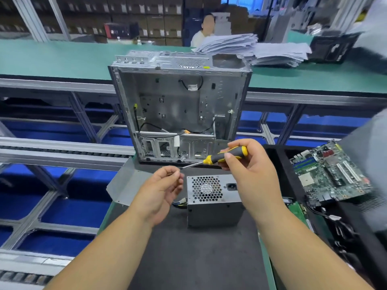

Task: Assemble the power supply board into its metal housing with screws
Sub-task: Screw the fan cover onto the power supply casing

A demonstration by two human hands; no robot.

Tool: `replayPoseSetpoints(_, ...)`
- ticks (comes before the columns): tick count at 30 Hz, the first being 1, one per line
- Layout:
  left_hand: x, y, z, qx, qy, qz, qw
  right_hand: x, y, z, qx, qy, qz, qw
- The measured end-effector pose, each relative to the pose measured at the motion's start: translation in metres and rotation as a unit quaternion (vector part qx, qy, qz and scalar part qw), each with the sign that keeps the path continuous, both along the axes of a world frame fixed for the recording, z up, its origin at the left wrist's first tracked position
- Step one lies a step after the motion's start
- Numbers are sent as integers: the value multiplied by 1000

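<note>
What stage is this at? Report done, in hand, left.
Done: nothing looks fastened; the metal housing stands open with only cables inside. In hand: the right hand grips the screwdriver, its tip at the left hand's fingertips, apparently taking a screw. Left: seating the power supply, still on the mat, and screwing it in.

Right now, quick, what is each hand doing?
Left hand: fingers pinched together at the screwdriver tip; what it pinches is too small to tell.
Right hand: grips the screwdriver's yellow-and-black handle.
</note>
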State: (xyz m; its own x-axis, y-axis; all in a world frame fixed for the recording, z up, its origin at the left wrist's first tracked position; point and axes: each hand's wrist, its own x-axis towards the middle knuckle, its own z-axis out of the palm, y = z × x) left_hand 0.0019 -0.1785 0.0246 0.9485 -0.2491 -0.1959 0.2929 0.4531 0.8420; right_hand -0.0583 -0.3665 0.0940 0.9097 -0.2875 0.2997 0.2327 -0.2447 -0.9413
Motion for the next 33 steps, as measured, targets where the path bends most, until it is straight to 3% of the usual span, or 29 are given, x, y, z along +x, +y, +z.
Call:
replayPoseSetpoints(16, 1, -33, 0, 12, 15, -39, 999, -7, -38, -7, -20, -10, -14, 1000)
replayPoseSetpoints(21, 1, -23, 7, 66, -93, -46, 992, 1, -39, -8, 33, 23, -45, 998)
replayPoseSetpoints(28, 7, -10, 19, 202, -226, -69, 951, 13, -32, 3, 32, 15, -33, 999)
replayPoseSetpoints(31, 7, -5, 16, 262, -256, -102, 925, 14, -23, 9, -49, 0, -13, 999)
replayPoseSetpoints(33, 6, 0, 10, 340, -295, -101, 887, 13, -15, 14, -142, 9, 0, 990)
